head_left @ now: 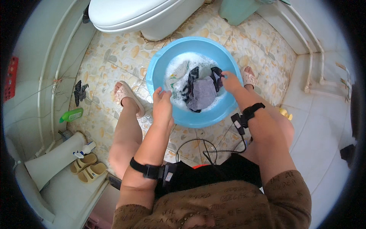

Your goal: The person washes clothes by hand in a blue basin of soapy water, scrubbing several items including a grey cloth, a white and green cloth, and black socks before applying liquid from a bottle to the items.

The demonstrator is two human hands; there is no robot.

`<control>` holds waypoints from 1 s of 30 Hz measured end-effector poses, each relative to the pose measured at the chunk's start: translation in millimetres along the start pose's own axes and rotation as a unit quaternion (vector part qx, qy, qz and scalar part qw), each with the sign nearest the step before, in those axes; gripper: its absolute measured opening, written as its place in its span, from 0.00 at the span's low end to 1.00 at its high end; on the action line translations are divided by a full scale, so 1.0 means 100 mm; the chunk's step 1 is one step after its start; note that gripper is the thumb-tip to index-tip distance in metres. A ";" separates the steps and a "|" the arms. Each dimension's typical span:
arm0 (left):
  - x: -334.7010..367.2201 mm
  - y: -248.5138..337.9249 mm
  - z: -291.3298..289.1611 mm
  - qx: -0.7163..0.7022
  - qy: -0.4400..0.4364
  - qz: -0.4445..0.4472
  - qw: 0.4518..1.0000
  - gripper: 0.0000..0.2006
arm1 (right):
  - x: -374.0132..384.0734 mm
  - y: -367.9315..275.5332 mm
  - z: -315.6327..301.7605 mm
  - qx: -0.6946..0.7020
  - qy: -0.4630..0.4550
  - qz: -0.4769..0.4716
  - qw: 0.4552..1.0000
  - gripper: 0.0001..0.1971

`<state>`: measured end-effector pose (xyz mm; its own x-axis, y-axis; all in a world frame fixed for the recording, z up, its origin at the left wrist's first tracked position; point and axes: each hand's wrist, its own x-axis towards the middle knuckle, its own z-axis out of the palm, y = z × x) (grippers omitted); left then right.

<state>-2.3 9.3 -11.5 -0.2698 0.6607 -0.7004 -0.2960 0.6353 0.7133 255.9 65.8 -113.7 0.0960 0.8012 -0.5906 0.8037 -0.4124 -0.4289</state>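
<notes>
Soapy water with white foam fills much of a round blue basin on the floor between my feet. In it lies a wet garment, grey-purple in the middle with black patterned edges. My right hand reaches over the basin's right side, its fingers closed on the garment's dark edge. Above the left rim is my left hand, fingers apart and holding nothing. Paler cloth shows partly under the foam, its shape hard to make out.
A white toilet stands beyond the basin, with a green bin to its right. At left are a dark cloth, a green bottle, a white pedestal and beige slippers. A black cable loops near my lap.
</notes>
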 end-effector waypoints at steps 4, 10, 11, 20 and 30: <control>-0.01 0.04 -0.17 -0.035 -0.017 -0.018 0.999 0.22 | 0.26 -0.02 0.48 -0.135 0.046 -0.017 0.990 0.21; -0.04 0.16 -0.18 -0.047 -0.030 -0.078 0.995 0.20 | 0.02 -0.31 1.25 -0.278 -0.214 -0.006 0.936 0.27; -0.03 0.15 -0.19 -0.045 -0.020 -0.081 0.996 0.20 | 0.07 -0.31 1.23 -0.277 -0.223 -0.012 0.935 0.27; 0.00 0.15 -0.11 -0.048 -0.087 -0.097 0.990 0.18 | 0.43 -0.16 1.09 -0.320 -0.119 -0.027 0.940 0.28; -0.04 0.15 -0.01 -0.073 -0.101 -0.131 0.983 0.15 | 0.60 -0.15 0.91 -0.201 0.062 0.009 0.978 0.19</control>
<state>-6.7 15.7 2.0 0.0167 0.5573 -0.8302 -0.4644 0.7396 0.4872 196.3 80.6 -205.1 0.1615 0.8519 -0.4981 0.9647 -0.2428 -0.1025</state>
